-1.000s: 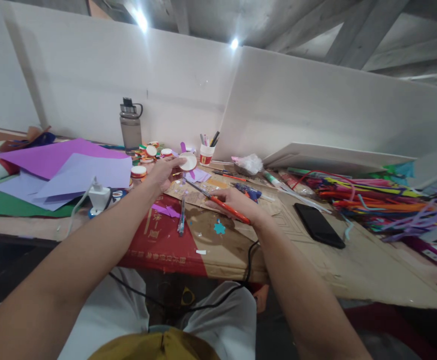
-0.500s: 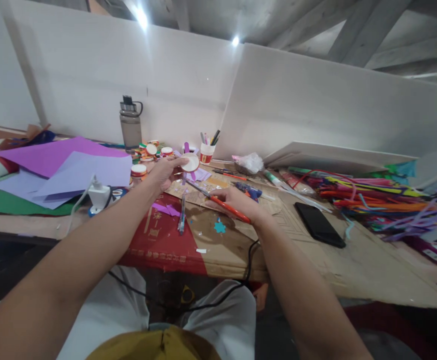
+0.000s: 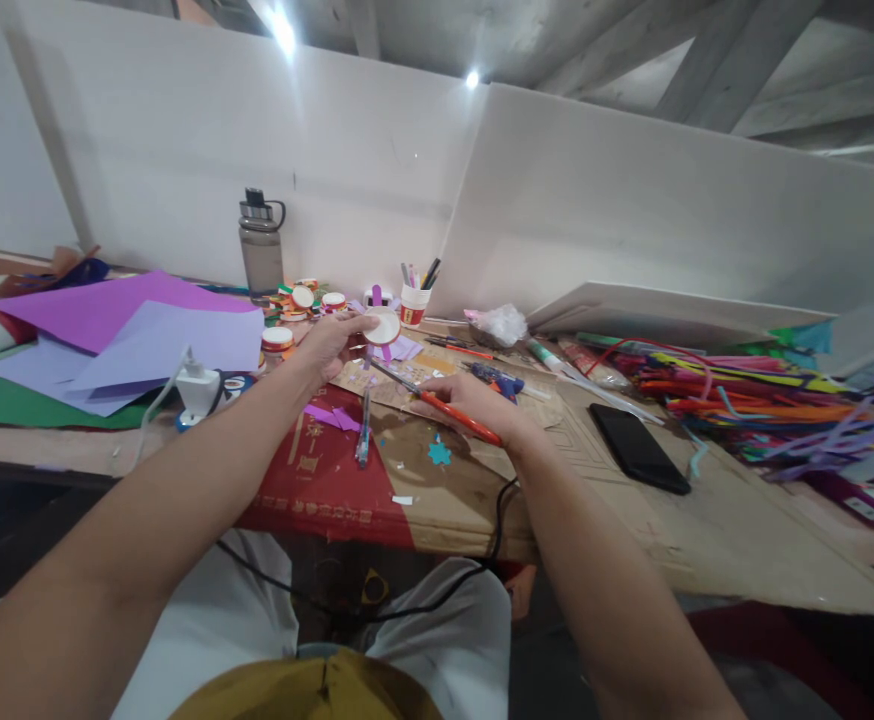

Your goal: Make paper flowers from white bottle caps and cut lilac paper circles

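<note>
My left hand (image 3: 332,346) pinches a round white disc (image 3: 382,326) by its left edge. A purple strip (image 3: 377,296) shows above the disc, and more purple shows below it. My right hand (image 3: 474,400) is wrapped round scissors with red-orange handles (image 3: 461,420). Their blades point up and left, with the tip a little below the disc and apart from it. Under the blades a clear pen (image 3: 363,430) lies on the cardboard (image 3: 467,510). Purple paper scraps (image 3: 333,418) are left of the pen, and a teal flower-shaped cutout (image 3: 439,452) lies to its right.
Purple and lilac sheets (image 3: 159,350) and a white plug adapter (image 3: 198,388) are on the left. A bottle (image 3: 261,250) and a paper cup of pens (image 3: 414,304) stand behind. To the right lie a glue gun (image 3: 498,380), a black phone (image 3: 638,448) and colourful pipe cleaners (image 3: 759,390).
The purple strip by the disc has shifted slightly. Both hands, the disc and the scissors stay nearly in the same place.
</note>
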A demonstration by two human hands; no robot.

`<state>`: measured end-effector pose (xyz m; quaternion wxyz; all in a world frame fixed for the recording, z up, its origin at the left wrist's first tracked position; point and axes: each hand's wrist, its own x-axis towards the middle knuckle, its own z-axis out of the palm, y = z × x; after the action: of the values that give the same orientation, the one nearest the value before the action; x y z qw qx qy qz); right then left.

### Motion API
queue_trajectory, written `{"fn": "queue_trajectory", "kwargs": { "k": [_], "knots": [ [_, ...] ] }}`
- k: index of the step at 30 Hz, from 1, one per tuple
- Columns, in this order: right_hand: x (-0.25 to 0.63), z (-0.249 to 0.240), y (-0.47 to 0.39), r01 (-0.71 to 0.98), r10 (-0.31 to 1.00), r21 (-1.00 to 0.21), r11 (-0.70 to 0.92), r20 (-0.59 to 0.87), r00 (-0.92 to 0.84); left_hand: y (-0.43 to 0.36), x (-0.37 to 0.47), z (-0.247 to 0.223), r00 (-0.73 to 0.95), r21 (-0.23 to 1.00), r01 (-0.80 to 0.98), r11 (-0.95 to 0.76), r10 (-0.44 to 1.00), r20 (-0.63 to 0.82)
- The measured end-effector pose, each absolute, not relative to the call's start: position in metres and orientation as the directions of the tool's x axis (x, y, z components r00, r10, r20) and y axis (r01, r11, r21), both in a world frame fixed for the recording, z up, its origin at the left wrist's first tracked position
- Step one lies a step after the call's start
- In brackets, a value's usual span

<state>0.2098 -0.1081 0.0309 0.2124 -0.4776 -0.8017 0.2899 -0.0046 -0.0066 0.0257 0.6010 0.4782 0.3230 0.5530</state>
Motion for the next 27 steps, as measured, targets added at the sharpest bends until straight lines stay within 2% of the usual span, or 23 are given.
{"fn": "queue_trajectory", "kwargs": {
  "k": [6, 11, 20, 27],
  "knots": [
    [0.209, 0.03, -0.108, 0.671, 0.885, -0.634, 0.385, 0.049, -0.462, -0.007, -0.005, 0.027, 0.167, 0.937, -0.343, -0.066, 0.977, 0.13],
    [0.211, 0.026, -0.103, 0.735, 0.889, -0.528, 0.425, 0.088, -0.45, -0.005, -0.008, 0.028, 0.108, 0.908, -0.413, -0.065, 0.987, 0.12],
    [0.211, 0.016, -0.092, 0.896, 0.965, -0.362, 0.258, 0.044, -0.26, 0.002, -0.014, 0.024, 0.051, 0.874, -0.482, -0.067, 0.993, 0.105],
    [0.203, 0.009, -0.092, 0.931, 0.964, -0.254, 0.264, 0.104, -0.245, 0.005, -0.013, 0.02, 0.06, 0.87, -0.49, -0.066, 0.992, 0.109]
  ]
}}
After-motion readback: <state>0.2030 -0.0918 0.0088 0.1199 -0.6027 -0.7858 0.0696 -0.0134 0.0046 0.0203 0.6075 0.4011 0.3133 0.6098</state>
